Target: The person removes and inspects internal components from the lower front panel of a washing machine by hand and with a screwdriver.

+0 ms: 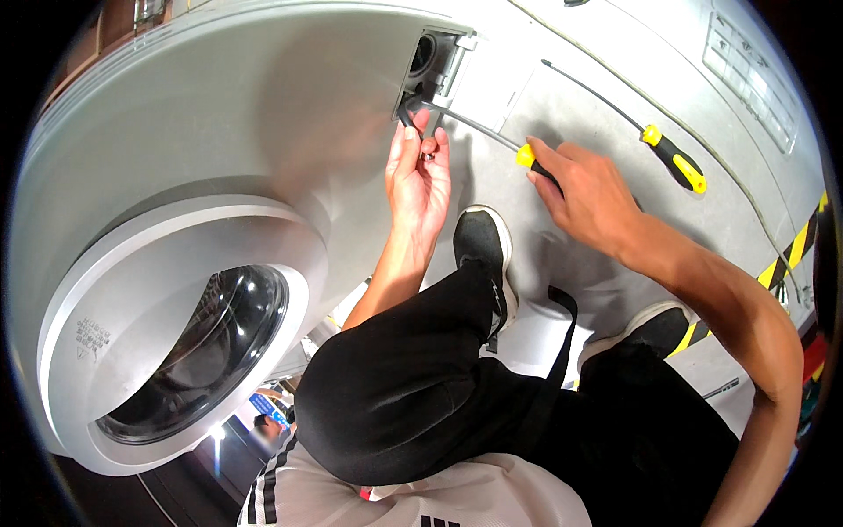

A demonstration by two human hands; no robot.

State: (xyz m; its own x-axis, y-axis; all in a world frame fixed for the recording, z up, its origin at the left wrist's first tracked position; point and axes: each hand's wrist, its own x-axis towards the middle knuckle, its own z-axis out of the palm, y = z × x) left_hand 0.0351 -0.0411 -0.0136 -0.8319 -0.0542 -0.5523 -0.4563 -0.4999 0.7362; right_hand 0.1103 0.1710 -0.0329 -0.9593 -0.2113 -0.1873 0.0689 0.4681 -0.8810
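Observation:
My left hand [420, 189] is at the low service opening [412, 81] of a grey front-loading washing machine [202, 114]. Its fingers are closed on a short black hose [405, 112] that comes out of the opening. My right hand [593, 193] grips the yellow and black handle of a screwdriver [483, 129]. The long metal shaft slants left toward the opening, its tip close to the hose and left fingertips; whether the tip touches anything is hidden. Inside the opening sits a dark round part [424, 54], and a small hinged flap [457, 66] hangs at its side.
A second yellow and black screwdriver [676, 162] lies on the pale floor to the right, near a long thin cable [702, 145]. The round glass door [206, 351] is at the left. My shoes [480, 237] are below my hands; yellow-black floor tape [797, 246] runs at the right.

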